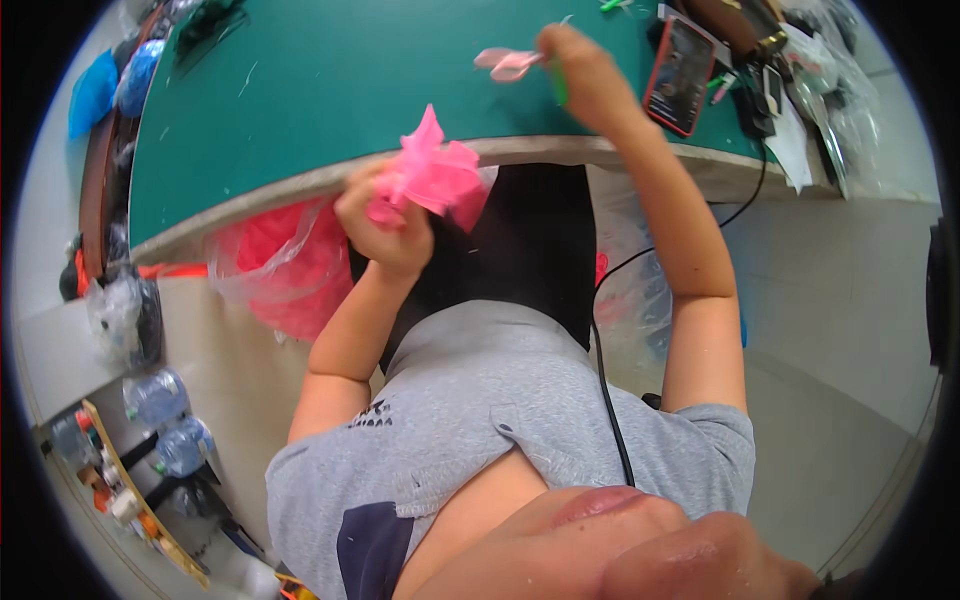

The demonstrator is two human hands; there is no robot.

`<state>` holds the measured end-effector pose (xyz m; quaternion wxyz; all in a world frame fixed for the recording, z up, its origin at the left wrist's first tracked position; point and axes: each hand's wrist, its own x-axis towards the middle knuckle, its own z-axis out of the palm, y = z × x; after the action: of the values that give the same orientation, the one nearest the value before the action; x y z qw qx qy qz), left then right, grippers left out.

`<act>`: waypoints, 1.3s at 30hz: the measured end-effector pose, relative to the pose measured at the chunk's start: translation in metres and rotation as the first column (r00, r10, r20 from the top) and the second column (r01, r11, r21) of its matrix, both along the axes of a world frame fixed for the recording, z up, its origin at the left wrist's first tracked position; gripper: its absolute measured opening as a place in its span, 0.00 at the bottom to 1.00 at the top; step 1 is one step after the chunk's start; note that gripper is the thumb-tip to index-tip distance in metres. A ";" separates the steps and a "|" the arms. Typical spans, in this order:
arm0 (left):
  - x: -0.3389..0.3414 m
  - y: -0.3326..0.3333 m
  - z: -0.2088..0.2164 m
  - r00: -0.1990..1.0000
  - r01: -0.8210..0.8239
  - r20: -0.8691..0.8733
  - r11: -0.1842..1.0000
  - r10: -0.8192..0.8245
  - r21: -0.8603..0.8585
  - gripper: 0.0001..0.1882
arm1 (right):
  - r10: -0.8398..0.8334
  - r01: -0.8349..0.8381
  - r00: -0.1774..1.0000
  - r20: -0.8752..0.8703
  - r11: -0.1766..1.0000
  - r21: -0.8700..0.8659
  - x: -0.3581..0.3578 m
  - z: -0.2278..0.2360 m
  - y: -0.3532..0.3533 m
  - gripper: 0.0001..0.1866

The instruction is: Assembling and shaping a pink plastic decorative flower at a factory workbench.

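Head view: pink fabric piece [440,178], left of centre in frame, bunched in left hand [388,220], likely to keep folds together. Right hand [588,78], upper centre, curled, blurred, at pink looped tool [508,65]; grip cannot be told. Phone [682,76], upper right, seemingly placed within sight.

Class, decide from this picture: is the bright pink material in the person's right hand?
No, the left hand grips the bright pink material, while the right hand is apart from it, over the green table.
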<state>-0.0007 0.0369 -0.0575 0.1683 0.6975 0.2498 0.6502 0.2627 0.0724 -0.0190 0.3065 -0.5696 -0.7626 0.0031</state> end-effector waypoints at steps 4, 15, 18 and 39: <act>0.010 -0.002 -0.061 0.870 0.302 -0.404 0.953 -0.282 -0.016 0.15 | -0.061 0.063 0.997 -0.051 0.997 0.040 0.014 0.021 0.013 0.05; -0.020 0.031 -0.140 0.325 -0.185 -0.772 0.764 -0.546 -0.618 0.22 | -0.043 0.045 0.994 -0.100 0.999 0.019 -0.010 0.029 -0.016 0.06; -0.057 0.025 -0.095 0.538 -0.040 -0.735 0.858 -0.413 -0.512 0.17 | -0.036 0.043 0.992 -0.118 0.998 0.055 -0.001 0.014 -0.021 0.06; -0.235 0.058 -0.113 0.659 -0.698 -0.749 0.429 0.068 -0.574 0.20 | -0.152 0.151 0.974 -0.165 0.988 -0.023 -0.020 -0.011 -0.021 0.06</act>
<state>-0.2356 0.0953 -0.1705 0.2186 0.6166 0.7302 0.1971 0.2425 0.0515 -0.0298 0.3655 -0.6254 -0.6888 0.0310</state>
